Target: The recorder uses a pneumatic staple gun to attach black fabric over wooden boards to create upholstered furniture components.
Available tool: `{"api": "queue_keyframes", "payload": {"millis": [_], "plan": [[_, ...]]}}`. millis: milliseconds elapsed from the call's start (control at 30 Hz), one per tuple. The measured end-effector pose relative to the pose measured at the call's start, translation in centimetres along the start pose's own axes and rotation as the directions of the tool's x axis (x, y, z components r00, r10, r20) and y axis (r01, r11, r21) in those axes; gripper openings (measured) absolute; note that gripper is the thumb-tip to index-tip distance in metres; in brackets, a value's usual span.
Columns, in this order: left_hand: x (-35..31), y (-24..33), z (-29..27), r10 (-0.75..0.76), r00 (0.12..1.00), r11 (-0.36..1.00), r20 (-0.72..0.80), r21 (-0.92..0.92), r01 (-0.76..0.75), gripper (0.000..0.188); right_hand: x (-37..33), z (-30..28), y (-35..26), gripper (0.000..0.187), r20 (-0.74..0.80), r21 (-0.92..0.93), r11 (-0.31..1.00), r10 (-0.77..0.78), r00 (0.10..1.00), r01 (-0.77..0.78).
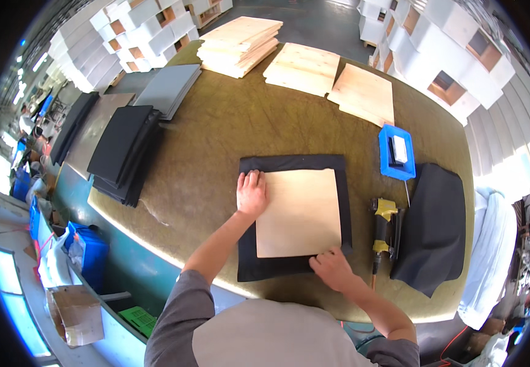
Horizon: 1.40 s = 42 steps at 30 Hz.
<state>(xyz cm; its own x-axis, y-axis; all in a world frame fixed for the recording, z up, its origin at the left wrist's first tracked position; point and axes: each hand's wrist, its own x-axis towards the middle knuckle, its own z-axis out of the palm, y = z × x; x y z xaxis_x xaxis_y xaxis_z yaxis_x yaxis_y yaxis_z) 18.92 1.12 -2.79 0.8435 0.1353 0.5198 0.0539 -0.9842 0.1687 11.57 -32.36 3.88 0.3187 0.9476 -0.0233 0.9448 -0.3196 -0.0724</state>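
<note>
A pale square wooden panel [298,214] lies on a larger piece of black fabric [295,161], whose dark border shows on all sides. My left hand [252,194] is closed at the panel's upper left edge, its fingers bent. At the lower right corner of the panel, my right hand [333,269] has its fingers curled against the edge, over the black border. Its fingertips are partly hidden. To the right of the fabric, a yellow and black air stapler [384,226] lies with its hose toward the near edge.
A blue bin [396,151] with small items and draped black fabric [433,232] are at right. Wooden panels [301,66] line the table's [203,122] far side. Black padded pieces [123,147] and grey sheets [167,92] are stacked at left. White boxes [442,55] stand beyond.
</note>
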Motion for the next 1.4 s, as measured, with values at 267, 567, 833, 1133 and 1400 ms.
{"api": "queue_keyframes", "payload": {"millis": [267, 567, 833, 1133, 1400], "plan": [[-3.8, 11.8, -0.6, 0.497, 0.857, 0.818, 0.137, -0.405, -0.41, 0.043, -3.5, 1.9, 1.6, 0.016, -0.32, 0.114, 0.978, 0.203, 0.926, -0.175], [-3.4, 14.3, -1.4, 0.57, 0.762, 0.815, 0.307, -0.332, -0.476, 0.053, -4.4, 1.5, 2.8, 0.023, -0.474, 0.187, 0.974, 0.206, 0.856, -0.132], [-4.4, 14.0, -1.3, 0.582, 0.753, 0.794, 0.308, -0.414, -0.444, 0.044, -2.7, -2.4, 5.2, 0.011, -0.371, 0.267, 0.964, 0.109, 0.922, -0.007], [-1.4, 14.0, -3.4, 0.622, 0.62, 0.765, 0.479, -0.543, -0.347, 0.067, 1.4, 0.3, 11.8, 0.022, -0.112, 0.194, 0.973, 0.145, 0.983, -0.121], [-3.7, 13.9, -2.8, 0.476, 0.784, 0.87, 0.398, -0.346, -0.352, 0.057, -2.0, -1.6, 10.7, 0.037, -0.514, 0.34, 0.718, 0.682, 0.52, -0.607]]}}
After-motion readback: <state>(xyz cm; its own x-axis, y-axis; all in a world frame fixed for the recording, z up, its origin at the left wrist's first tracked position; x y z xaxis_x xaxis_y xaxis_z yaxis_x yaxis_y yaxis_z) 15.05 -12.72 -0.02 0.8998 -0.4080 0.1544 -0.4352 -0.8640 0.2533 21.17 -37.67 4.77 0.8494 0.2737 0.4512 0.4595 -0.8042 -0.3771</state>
